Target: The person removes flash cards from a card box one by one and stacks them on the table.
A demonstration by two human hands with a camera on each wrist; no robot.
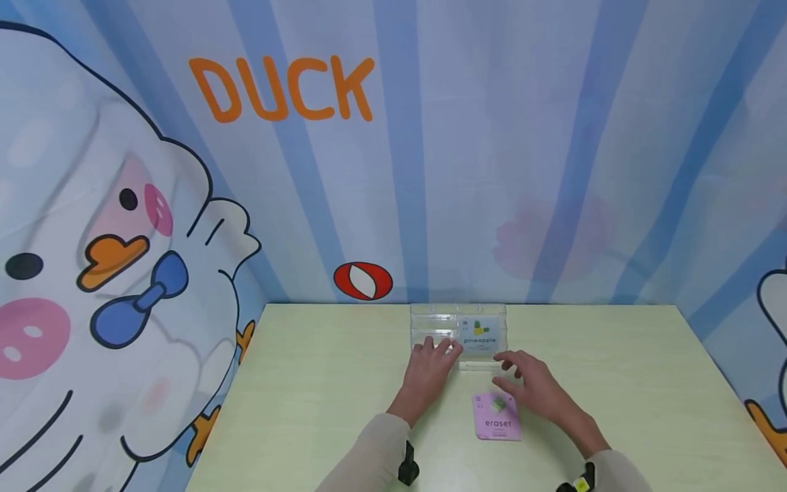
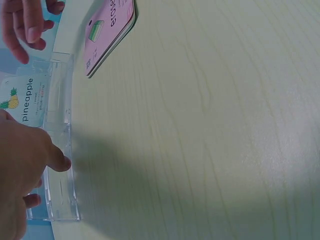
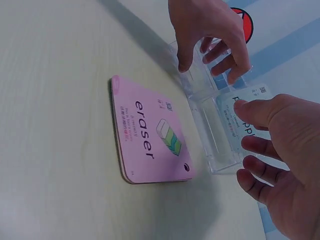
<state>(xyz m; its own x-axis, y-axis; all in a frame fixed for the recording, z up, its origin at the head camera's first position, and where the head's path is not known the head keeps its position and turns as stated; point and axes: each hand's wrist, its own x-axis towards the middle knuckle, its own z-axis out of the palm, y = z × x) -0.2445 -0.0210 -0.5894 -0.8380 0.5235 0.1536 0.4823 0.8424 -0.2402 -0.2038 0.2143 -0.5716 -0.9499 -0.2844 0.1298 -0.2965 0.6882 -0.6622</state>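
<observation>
A clear plastic card holder (image 1: 434,318) with tiers and compartments stands at the back of the table. In its right half leans a pale blue card (image 1: 481,339) printed "pineapple". My left hand (image 1: 428,372) rests over the left half, with its thumb (image 2: 59,162) at the front lip and the other fingers loosely bent. Beside the right front corner hovers my right hand (image 1: 533,386), fingers apart and nothing between them. In the right wrist view, its thumb (image 3: 255,111) overlaps the pineapple card. A stack of pink cards (image 3: 150,135), the top one reading "eraser", lies in front of the holder.
The pale wood-grain table (image 1: 332,369) ends at a blue striped backdrop (image 1: 455,171) right behind the holder. A large duck picture (image 1: 92,287) is printed on the backdrop at left. Both sleeved wrists carry dark straps with small devices (image 1: 408,471).
</observation>
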